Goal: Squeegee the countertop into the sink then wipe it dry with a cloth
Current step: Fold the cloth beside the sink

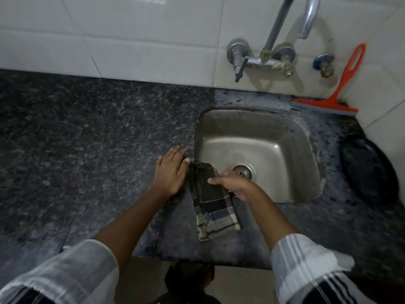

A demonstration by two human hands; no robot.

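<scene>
Checked cloth (210, 202) on countertop (87, 132) left of sink (258, 137), right hand (234, 184) gripping its far end, left hand (169, 172) flat, fingers spread; orange squeegee (335, 93) far right against wall.

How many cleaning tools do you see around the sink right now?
2. The red squeegee leans on the wall behind the sink; the checked cloth lies at the sink's front-left corner, under the right hand. Others may be out of view.

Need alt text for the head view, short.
Both hands work a checked cloth on the dark countertop beside the steel sink: left hand flat, right hand gripping it. An orange squeegee leans against the tiles.
</scene>
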